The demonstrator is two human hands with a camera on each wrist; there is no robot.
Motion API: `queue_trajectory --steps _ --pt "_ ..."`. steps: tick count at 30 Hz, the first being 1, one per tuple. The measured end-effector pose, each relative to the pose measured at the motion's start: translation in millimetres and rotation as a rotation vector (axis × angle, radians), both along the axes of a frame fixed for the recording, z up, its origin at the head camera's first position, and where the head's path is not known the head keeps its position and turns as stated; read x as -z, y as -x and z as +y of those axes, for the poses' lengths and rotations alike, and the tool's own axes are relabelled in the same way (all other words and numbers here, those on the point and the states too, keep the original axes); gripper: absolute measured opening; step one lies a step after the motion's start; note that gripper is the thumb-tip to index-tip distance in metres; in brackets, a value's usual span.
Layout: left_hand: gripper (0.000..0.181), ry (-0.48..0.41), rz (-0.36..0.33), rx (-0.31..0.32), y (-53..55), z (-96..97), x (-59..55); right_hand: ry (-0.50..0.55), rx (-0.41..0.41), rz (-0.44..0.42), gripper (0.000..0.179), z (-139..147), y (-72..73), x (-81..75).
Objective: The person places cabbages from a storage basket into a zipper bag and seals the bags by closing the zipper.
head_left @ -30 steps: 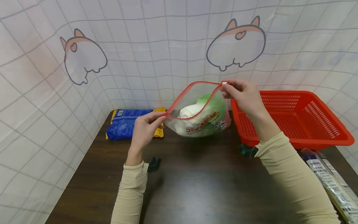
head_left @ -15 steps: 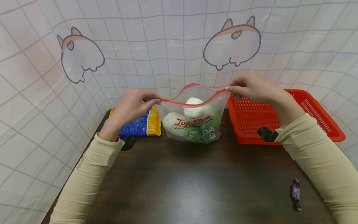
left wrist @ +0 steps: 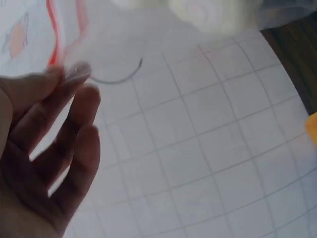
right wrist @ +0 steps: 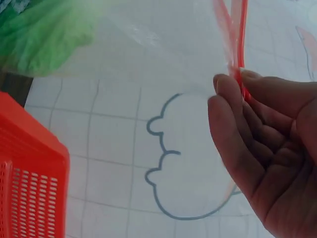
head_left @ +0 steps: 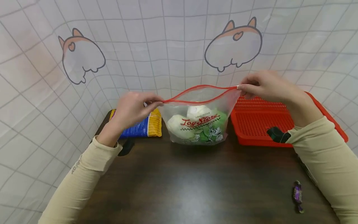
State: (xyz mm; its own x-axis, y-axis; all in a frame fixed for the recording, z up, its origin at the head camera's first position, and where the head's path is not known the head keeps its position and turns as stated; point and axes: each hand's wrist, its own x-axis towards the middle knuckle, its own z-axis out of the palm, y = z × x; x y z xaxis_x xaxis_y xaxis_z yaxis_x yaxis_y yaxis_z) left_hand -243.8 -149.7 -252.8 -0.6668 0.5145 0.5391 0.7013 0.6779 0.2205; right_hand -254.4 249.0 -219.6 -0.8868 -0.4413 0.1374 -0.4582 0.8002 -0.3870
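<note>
A translucent zip bag [head_left: 195, 124] with a red rim and "Toy Story" print hangs between my two hands, its mouth gaping a little. Inside it show a pale white vegetable [head_left: 179, 126] and leafy green ones [head_left: 216, 119], blurred by the plastic. My left hand [head_left: 135, 107] pinches the left end of the red rim between thumb and index finger. At the right end, by the small white slider [head_left: 238, 87], my right hand [head_left: 268, 85] pinches the rim. Both wrist views show these pinches, with the other fingers loosely bent.
A red plastic basket [head_left: 260, 137] stands to the right, partly behind my right arm. Behind my left hand lies a blue and yellow packet [head_left: 153, 124]. A purple wrapped candy [head_left: 297, 196] rests at the right on the dark table [head_left: 179, 186]; a gridded curtain [head_left: 156, 40] hangs behind.
The bag has gone from tilted to nearly level, its printed front now facing me. My hands have spread apart, the left rising and the right moving rightward. The candy has come into sight.
</note>
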Motion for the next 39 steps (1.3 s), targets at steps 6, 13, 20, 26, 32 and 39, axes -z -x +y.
queue_trajectory --steps 6,13,20,26,32,39 --pt "0.015 -0.065 -0.034 -0.015 -2.9 0.0 -5.8 -0.008 -0.011 -0.056 0.024 5.2 -9.1 -4.2" --pt "0.016 -0.102 -0.166 -0.015 -3.0 1.0 -5.7 -0.037 -0.016 -0.085 0.018 6.5 -15.1 -6.8" --pt "0.017 -0.163 -0.316 -0.051 -0.6 2.7 -5.1 -0.016 0.033 -0.081 0.02 4.5 -16.8 -2.4" --pt "0.018 -0.217 -0.367 -0.029 0.8 5.6 -4.4 -0.008 0.082 0.032 0.023 2.4 -23.6 0.2" --pt "0.019 -0.281 -0.418 0.001 3.1 6.2 -1.3 0.011 0.128 0.107 0.023 -0.4 -32.6 3.8" --pt "0.017 -0.315 -0.441 0.013 4.6 3.4 1.1 0.048 0.151 0.122 0.025 -2.8 -34.2 6.8"
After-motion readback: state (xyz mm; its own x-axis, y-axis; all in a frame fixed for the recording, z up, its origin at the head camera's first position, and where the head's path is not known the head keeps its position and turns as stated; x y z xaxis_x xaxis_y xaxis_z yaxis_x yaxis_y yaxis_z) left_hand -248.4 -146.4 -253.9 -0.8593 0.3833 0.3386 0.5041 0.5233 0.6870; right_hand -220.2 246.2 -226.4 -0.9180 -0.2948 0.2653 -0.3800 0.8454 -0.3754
